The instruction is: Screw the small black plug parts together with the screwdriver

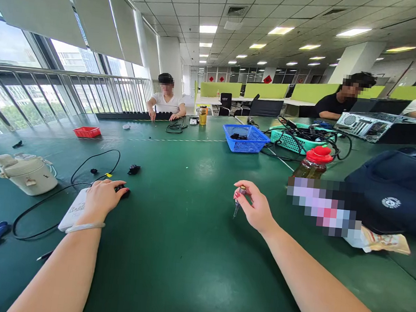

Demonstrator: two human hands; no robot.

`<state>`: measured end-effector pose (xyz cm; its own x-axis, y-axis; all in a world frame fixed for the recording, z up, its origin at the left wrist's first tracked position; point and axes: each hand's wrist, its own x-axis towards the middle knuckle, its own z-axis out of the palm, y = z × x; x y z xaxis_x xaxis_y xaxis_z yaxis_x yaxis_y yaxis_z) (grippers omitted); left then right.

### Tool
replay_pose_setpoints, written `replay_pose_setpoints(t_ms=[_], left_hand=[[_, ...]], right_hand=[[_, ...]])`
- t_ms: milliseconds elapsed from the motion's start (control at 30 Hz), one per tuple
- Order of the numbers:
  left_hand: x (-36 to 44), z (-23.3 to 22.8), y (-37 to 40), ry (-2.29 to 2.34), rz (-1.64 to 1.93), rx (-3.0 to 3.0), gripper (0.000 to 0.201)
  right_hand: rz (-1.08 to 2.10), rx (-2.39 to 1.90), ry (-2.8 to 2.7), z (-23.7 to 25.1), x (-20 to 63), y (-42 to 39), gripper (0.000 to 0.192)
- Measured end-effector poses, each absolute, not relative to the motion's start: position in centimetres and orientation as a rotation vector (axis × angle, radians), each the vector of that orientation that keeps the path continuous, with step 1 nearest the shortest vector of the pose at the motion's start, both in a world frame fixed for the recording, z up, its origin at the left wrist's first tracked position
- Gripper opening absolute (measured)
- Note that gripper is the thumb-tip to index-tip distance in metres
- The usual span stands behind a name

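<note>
We pinch a screwdriver [237, 201] in our right hand [256, 209] — left hand [101, 198] closed over a mouse [122, 190]; blue basket [245, 138] holds dark parts.

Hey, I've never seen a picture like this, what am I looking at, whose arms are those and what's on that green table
There is one picture, taken by a camera worn on a person's head, looking forward and down, so the two bare arms at the bottom belong to the wearer. The left hand rests on a small black object on the green table, partly over a flat white device with a black cable looping beside it. The right hand is raised and pinches a small screwdriver, tip pointing down.

Also on the table: a cream kettle at the left, a red tray, a blue basket, a red-capped bottle and a dark backpack at the right. Other people sit at the far side.
</note>
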<state>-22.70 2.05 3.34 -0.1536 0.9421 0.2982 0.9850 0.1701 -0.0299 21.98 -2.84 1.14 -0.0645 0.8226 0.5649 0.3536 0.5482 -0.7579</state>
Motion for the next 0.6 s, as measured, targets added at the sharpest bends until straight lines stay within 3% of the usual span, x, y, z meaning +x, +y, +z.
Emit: replay_pose_setpoints(t_ms=[600], left_hand=[[-22.6, 3.35, 2.37, -2.217, -0.202, -1.864, 0.047]], right_hand=[[0.508, -1.005, -1.655, 1.1, 21.93, -2.77, 0.021]])
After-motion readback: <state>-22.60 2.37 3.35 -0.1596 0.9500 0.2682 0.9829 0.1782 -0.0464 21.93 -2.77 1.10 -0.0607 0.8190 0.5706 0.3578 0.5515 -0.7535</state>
